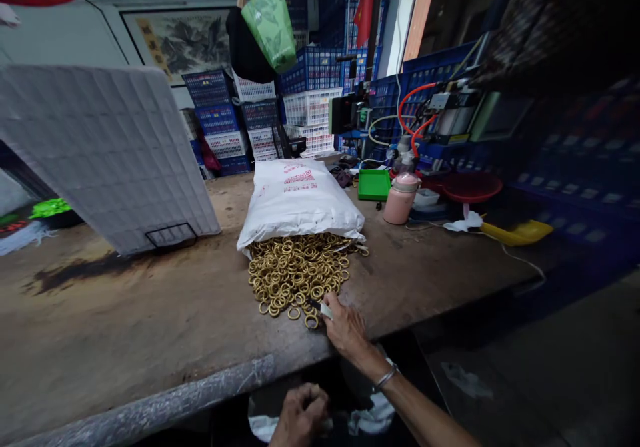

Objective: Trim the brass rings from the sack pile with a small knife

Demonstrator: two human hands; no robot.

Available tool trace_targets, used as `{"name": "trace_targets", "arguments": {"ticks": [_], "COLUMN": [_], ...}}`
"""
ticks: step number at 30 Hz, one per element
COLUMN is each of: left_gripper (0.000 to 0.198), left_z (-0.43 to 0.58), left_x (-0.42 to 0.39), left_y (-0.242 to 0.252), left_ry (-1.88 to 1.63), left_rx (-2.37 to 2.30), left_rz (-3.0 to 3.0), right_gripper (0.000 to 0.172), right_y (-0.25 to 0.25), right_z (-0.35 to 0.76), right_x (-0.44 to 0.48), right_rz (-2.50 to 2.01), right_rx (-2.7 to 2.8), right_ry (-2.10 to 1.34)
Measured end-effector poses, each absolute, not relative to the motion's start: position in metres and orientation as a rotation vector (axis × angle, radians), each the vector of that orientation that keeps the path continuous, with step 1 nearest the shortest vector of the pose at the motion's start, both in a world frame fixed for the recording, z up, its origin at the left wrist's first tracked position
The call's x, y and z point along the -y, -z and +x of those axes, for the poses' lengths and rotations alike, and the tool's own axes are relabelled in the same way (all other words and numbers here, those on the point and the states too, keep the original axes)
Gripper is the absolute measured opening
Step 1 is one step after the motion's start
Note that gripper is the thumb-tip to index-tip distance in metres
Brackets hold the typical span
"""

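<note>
A pile of several brass rings (pixel 295 270) spills out of the open mouth of a white sack (pixel 300 200) lying on the wooden workbench (pixel 150 327). My right hand (pixel 344 327) rests at the near edge of the pile, fingers closed on a small light-coloured tool whose tip touches the nearest rings. A bracelet circles that wrist. My left hand (pixel 300 417) is below the bench's front edge, fingers curled over white cloth or plastic in my lap; what it grips is unclear.
A tilted white grid panel (pixel 105 147) stands at the left. A pink bottle (pixel 400 198), green tray (pixel 374 184), red bowl (pixel 473 186) and yellow scoop (pixel 517 234) sit at the right. Blue and white crates (pixel 310 94) and a machine with red hoses (pixel 440 110) stand behind.
</note>
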State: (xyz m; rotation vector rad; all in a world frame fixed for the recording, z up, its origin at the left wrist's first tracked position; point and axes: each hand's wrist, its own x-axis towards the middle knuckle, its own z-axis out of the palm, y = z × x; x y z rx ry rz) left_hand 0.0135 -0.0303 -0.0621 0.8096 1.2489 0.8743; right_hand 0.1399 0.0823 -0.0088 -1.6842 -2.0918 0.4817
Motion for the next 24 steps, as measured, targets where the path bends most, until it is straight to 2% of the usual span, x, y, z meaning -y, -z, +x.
{"name": "trace_targets", "arguments": {"ticks": [2,8,13,19,24], "left_gripper": [0.030,0.041,0.024,0.017,0.018], "left_z": [0.015,0.008,0.003,-0.002,-0.001], "left_x": [0.028,0.003,-0.012,-0.014,-0.013], "left_y": [0.045,-0.002,-0.002,0.003,0.002], "left_ry": [-0.967,-1.271,-1.303,-1.340,-1.304], "left_rx": [-1.280,-1.426,-1.323,-1.476,-1.424], "left_rz": [0.941,0.812,0.827,1.118,1.057], "right_gripper": [0.014,0.012,0.006,0.026,0.024], "right_y": [0.009,0.005,-0.003,-0.014,-0.013], "right_z": [0.140,0.130,0.121,0.119,0.118], "right_x": [-0.079,-0.059,-0.053,-0.058,-0.062], "right_rz": [-1.590,-1.214,-1.123,-1.181,-1.215], "right_rx": [2.039,1.991,1.948,1.711,1.645], "right_ry": [-0.573,-0.859,-1.034,-1.383,-1.463]}}
